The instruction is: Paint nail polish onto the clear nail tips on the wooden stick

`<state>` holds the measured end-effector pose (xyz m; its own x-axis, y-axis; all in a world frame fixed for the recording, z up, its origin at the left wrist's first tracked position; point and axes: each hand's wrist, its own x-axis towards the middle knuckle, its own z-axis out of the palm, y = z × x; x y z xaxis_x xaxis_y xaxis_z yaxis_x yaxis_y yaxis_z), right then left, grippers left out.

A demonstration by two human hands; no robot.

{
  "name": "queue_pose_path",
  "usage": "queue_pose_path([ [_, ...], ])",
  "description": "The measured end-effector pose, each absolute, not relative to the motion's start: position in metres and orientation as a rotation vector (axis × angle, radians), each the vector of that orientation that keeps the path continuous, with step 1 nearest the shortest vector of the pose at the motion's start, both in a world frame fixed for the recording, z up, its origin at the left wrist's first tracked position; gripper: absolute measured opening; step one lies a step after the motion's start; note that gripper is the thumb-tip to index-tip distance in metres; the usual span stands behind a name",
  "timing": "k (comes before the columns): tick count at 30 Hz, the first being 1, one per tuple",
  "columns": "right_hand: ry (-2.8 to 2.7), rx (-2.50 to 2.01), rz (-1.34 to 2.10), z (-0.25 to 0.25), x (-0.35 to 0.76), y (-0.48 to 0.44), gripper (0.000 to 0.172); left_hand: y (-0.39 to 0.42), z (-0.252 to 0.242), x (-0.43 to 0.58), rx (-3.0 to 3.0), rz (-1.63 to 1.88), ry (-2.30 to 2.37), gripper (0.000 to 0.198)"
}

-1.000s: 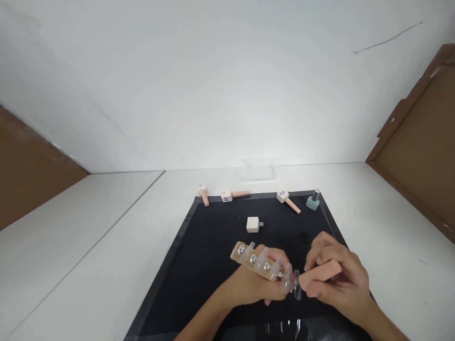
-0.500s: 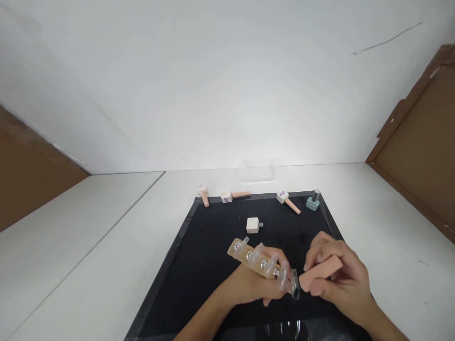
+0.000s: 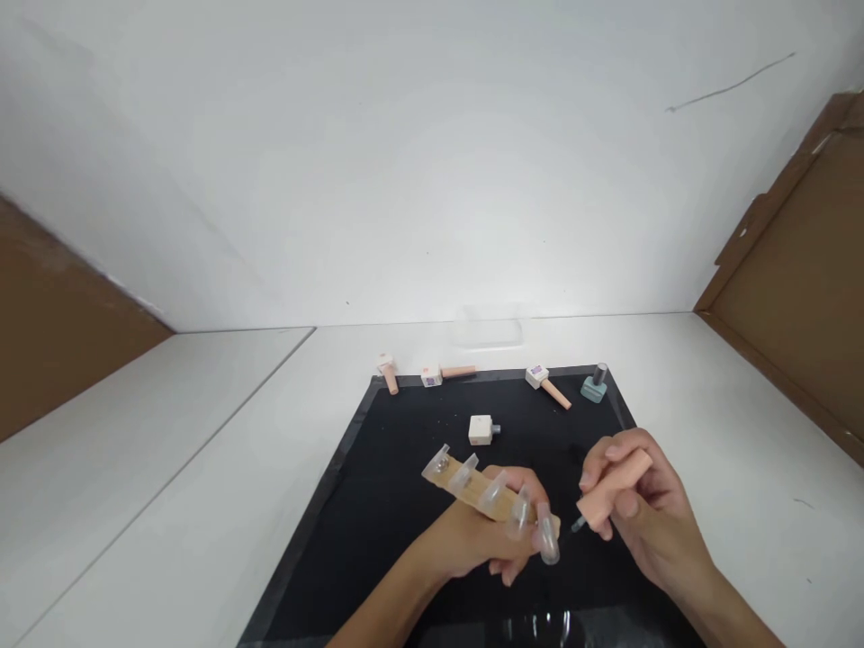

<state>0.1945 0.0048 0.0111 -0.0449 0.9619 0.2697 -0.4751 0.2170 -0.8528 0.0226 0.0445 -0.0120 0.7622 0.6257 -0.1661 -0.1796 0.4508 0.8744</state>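
Observation:
My left hand (image 3: 496,535) is closed around a wooden strip (image 3: 481,493) that bears several clear false nail tips (image 3: 495,489) in a slanting row. The tip at the strip's right end (image 3: 547,535) lies closest to my other hand. Between the fingers of my right hand (image 3: 652,513) is a peach nail polish brush cap (image 3: 614,488), its short dark brush (image 3: 578,524) pointing down and left, apart from the tips. A white polish bottle (image 3: 481,430) without its cap lies on its side on the black mat (image 3: 378,504), beyond my left hand.
Along the mat's far edge lie white bottles with peach caps (image 3: 432,374), (image 3: 538,376), (image 3: 385,363). A teal bottle (image 3: 594,390) with a grey cap stands at the far right corner. Behind them sits a clear plastic tray (image 3: 490,335). Brown cardboard panels (image 3: 796,261) flank the white table.
My right hand has drawn slightly right and turned, so the brush shows below the cap. The strip in my left hand has tilted and shifted a little left, away from the brush.

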Motion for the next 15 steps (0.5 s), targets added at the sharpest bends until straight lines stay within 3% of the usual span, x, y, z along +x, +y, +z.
queue_pose_path([
  [7,-0.942,-0.582,1.532,0.024,0.196,0.005,0.02,0.043,-0.016,0.024,0.913,0.566,0.459,0.044],
  [15,-0.957,-0.623,1.508,0.019,0.198,0.003,0.016,0.041,-0.019,0.023,0.882,0.597,0.5,0.042],
])
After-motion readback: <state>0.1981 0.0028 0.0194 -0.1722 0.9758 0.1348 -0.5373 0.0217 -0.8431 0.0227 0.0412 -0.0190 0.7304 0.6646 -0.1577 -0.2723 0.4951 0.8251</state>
